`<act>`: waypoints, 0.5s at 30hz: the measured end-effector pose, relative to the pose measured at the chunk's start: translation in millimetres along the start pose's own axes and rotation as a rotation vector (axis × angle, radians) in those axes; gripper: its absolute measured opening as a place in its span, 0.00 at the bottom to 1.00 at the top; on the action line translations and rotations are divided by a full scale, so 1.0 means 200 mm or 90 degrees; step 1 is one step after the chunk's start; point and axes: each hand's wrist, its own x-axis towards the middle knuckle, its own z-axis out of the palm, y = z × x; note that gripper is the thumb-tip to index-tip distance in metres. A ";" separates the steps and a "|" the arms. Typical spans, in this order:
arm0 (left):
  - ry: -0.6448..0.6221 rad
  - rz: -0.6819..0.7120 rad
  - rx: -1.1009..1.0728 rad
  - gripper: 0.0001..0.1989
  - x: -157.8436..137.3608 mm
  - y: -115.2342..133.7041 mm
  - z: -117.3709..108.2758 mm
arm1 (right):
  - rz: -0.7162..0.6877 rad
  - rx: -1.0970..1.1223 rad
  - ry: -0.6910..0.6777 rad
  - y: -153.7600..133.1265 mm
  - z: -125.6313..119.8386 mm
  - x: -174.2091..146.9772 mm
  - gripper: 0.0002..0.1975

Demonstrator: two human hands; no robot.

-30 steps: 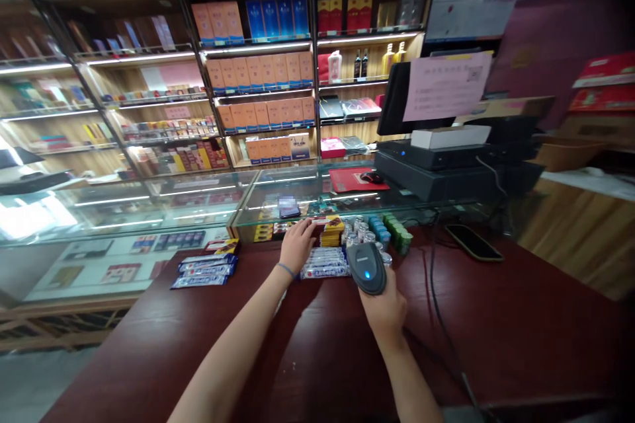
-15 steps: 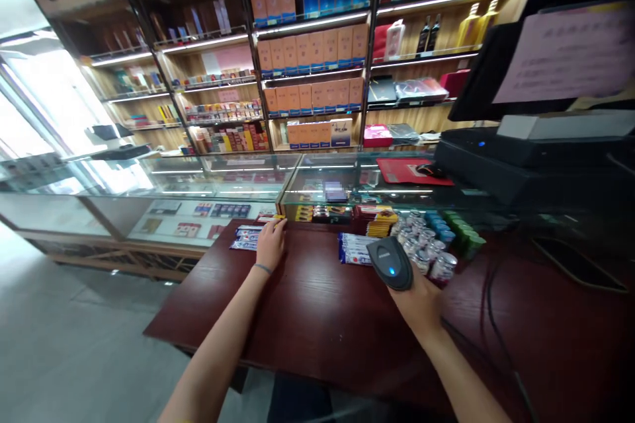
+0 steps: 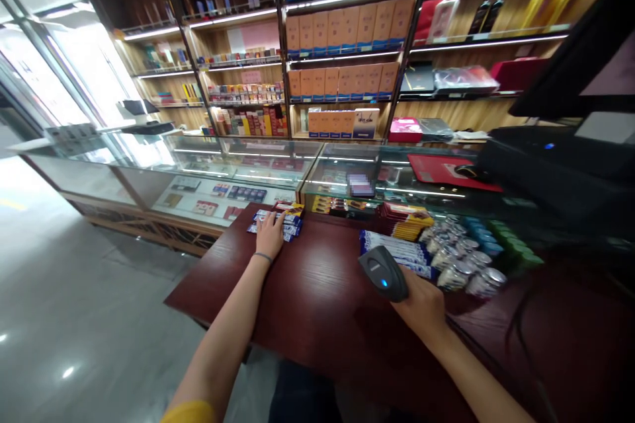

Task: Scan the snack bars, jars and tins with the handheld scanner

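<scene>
My left hand lies over a small stack of blue-and-white snack packets at the table's far left corner, fingers spread on top of them. Just beyond its fingertips is a yellow-and-red packet. My right hand is wrapped round a black barcode scanner with a lit blue light, held above the table and pointing away from me. Past the scanner lies a row of blue-and-white packets. Several clear-lidded jars stand to the right of them.
The dark red wooden table butts against a glass display counter. Yellow-and-red packets, blue tins and green ones stand along its back. A black monitor rises at right; a cable trails there. Stocked shelves fill the wall.
My left hand has shifted left from beside the yellow packet onto the blue-and-white packets, its fingers spreading. The scanner stays in my right hand. The view has swung and the scene sits differently.
</scene>
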 end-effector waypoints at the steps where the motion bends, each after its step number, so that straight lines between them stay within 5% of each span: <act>1: -0.001 0.002 -0.004 0.25 0.00 0.00 -0.01 | 0.001 0.002 -0.004 -0.01 0.01 -0.01 0.17; 10: 0.007 0.051 -0.046 0.18 -0.01 0.01 -0.08 | -0.003 0.032 -0.010 -0.05 -0.03 -0.01 0.17; 15: 0.092 0.015 -0.215 0.16 -0.05 0.10 -0.15 | 0.022 0.008 0.005 -0.03 -0.04 -0.03 0.16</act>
